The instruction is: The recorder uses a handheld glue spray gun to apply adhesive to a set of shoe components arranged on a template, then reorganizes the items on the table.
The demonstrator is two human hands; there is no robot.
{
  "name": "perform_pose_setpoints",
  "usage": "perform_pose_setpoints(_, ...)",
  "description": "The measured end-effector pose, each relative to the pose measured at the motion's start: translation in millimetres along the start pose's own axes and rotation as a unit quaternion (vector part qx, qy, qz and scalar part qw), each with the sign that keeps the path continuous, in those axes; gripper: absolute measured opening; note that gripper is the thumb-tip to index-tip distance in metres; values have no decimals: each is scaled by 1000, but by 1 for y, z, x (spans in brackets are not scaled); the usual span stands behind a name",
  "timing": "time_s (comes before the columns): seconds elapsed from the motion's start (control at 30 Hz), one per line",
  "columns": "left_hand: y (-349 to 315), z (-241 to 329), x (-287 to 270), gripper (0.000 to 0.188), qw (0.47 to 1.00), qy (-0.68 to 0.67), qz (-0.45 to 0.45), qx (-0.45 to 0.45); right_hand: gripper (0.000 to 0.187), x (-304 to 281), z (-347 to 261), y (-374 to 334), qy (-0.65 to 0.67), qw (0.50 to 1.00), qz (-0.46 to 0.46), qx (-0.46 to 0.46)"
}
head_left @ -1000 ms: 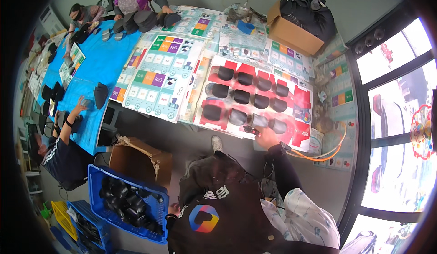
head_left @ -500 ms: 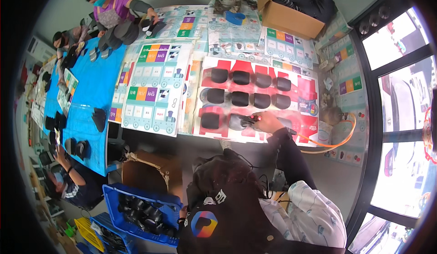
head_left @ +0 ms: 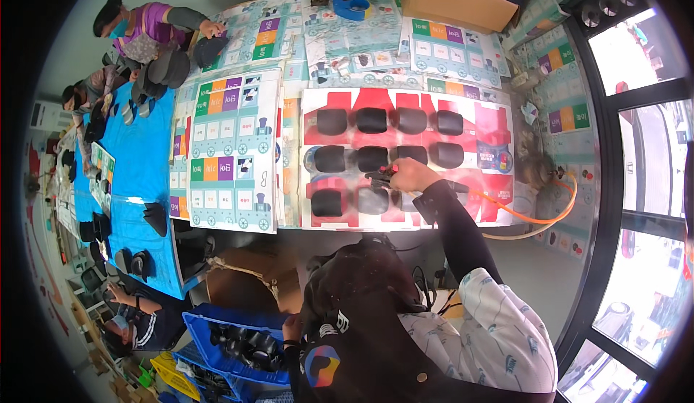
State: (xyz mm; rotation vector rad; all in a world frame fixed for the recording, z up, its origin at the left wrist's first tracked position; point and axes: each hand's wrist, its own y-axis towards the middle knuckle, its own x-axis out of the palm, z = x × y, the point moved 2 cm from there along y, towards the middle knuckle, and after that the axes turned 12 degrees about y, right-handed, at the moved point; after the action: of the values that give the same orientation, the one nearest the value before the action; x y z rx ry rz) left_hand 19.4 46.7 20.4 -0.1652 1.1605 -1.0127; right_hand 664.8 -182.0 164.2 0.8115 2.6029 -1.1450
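My right hand (head_left: 412, 176) is closed around a small black spray gun (head_left: 380, 177) with red parts. An orange hose (head_left: 517, 216) trails off to the right. The gun hovers over a red and white printed sheet (head_left: 491, 125), where black rounded pads lie in three rows. Its tip is between a middle-row pad (head_left: 372, 157) and a greyer front-row pad (head_left: 373, 200). Another pad (head_left: 326, 203) lies at the front left; the pads nearest my wrist are partly covered. My left hand (head_left: 292, 327) hangs low beside a blue crate (head_left: 199, 331), its fingers mostly hidden.
The blue crate holds several glossy black pieces. Printed sheets (head_left: 228, 135) cover the table to the left; beyond is a blue-covered table (head_left: 141, 172) with co-workers around it. A cardboard box (head_left: 455, 2) and a blue tape dispenser (head_left: 352, 9) stand at the back. Windows (head_left: 654, 157) line the right.
My right hand with the spray gun has moved away from me, from over a front-row pad to between the front and middle rows. The whole view has shifted slightly.
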Motion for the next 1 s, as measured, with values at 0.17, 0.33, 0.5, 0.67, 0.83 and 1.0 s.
perform_pose_setpoints(0.17,3,7,4,26,990,-81,-36,-111,56,3,19,23,12,999,-34,17)
perform_pose_setpoints(0.33,-3,0,10,33,998,18,-20,-56,38,-8,9,14,42,999,11,31)
perform_pose_setpoints(0.5,-7,-8,13,33,998,50,-15,-29,35,-17,9,10,44,993,-48,95)
perform_pose_setpoints(0.67,-2,18,5,30,994,33,-72,-72,29,-18,28,13,72,997,28,4)
perform_pose_setpoints(0.83,4,29,1,28,998,-33,-1,-51,28,-26,28,6,35,993,-56,97)
perform_pose_setpoints(1.0,13,49,-6,28,985,-90,-61,-137,28,-31,24,-12,63,996,19,65)
